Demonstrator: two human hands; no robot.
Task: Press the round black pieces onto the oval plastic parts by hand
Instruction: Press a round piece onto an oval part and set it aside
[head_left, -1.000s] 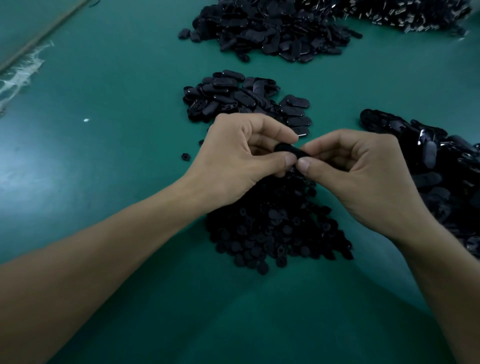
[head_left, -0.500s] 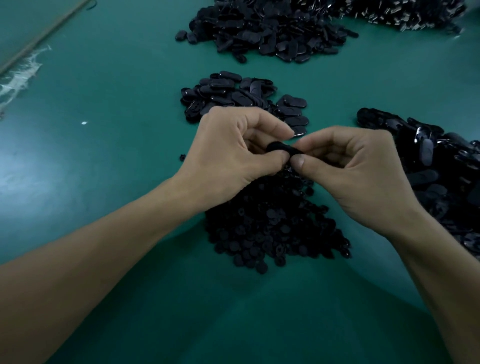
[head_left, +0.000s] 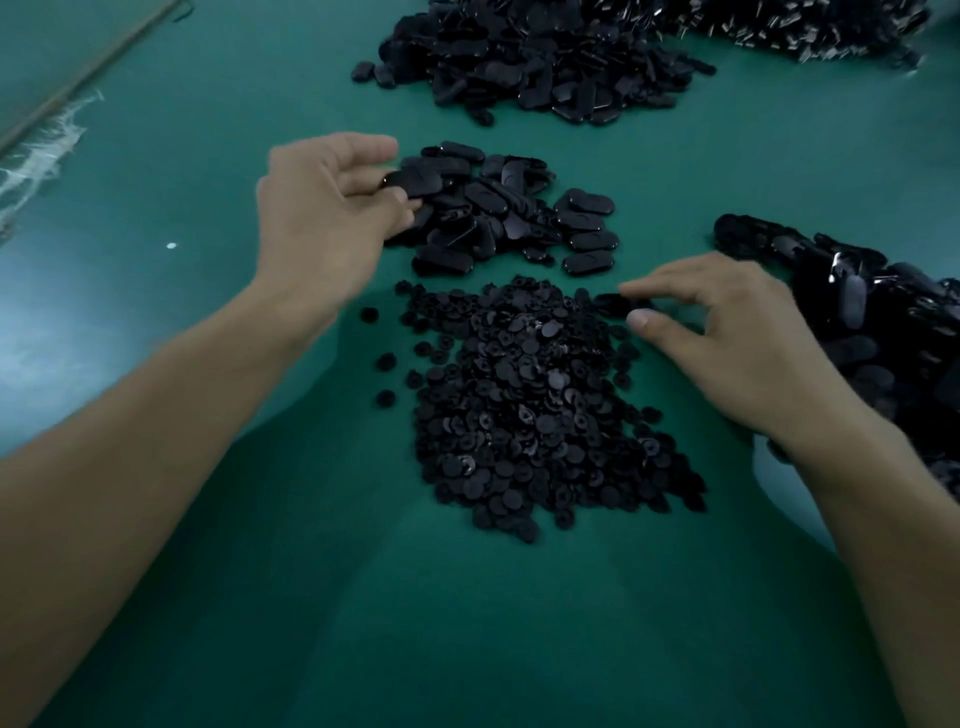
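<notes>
A heap of round black pieces (head_left: 535, 405) lies in the middle of the green table. Behind it sits a small pile of oval plastic parts (head_left: 519, 208). My left hand (head_left: 322, 218) is at the left edge of that oval pile, and its thumb and curled fingers hold one oval part (head_left: 418, 182). At the upper right edge of the round heap, my right hand (head_left: 727, 343) closes its index fingertip and thumb on a round black piece (head_left: 612, 304).
A bigger heap of oval parts (head_left: 545, 62) lies at the back. Another dark heap (head_left: 810, 26) fills the far right corner. Glossy black parts (head_left: 883, 322) are piled at the right edge. A few round pieces (head_left: 385, 361) lie loose to the left of the round heap.
My hands were together over the round heap, both on one part. They have separated: the left went back and left to the oval pile, the right dropped to the round heap's edge.
</notes>
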